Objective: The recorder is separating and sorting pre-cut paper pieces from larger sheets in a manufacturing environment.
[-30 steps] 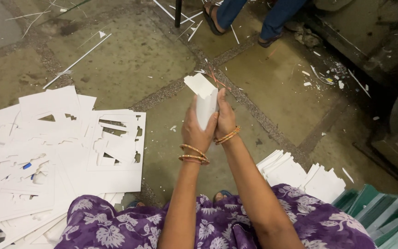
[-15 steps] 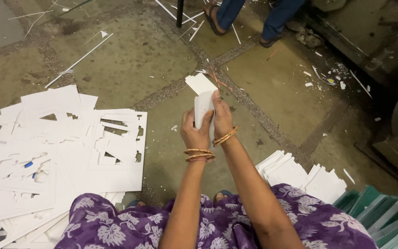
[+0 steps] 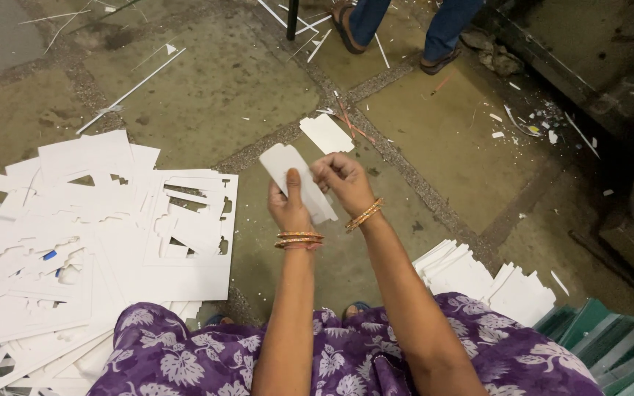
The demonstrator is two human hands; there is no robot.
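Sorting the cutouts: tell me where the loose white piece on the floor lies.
The loose white piece lies on the floor just beyond both hands, above the right hand.

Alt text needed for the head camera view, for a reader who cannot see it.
Seen from above, a seated person's left hand and right hand hold a white card piece over a stone floor. Cut-out white sheets lie to the left, a smaller stack of white pieces to the right.

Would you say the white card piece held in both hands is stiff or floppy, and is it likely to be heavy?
The white card piece probably is fairly stiff: it stays flat past the left hand. It looks thin, so likely light. The right hand pinches it easily.
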